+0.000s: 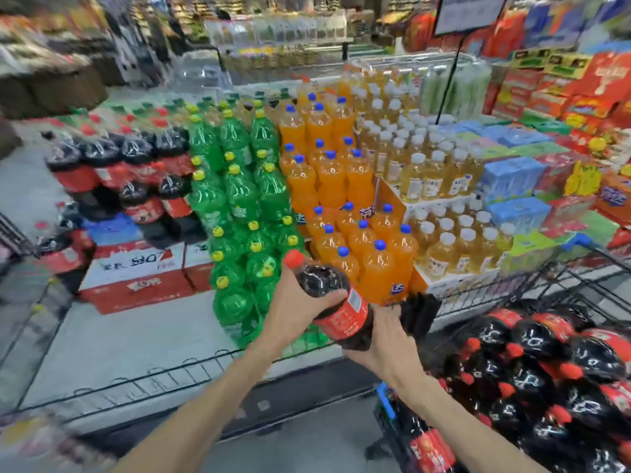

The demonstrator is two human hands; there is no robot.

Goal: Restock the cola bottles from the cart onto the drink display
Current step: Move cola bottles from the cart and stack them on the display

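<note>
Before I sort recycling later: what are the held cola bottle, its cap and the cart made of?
The cola bottle in both hands looks like clear glossy plastic, with glints on its dark shoulder. Its red cap seems smooth plastic. The cart looks like dark coated metal wire, going by its thin grid bars.

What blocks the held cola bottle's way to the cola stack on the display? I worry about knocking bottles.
The green soda bottles stand between the held cola bottle and the cola stack, further left; both hands grip it.
</note>
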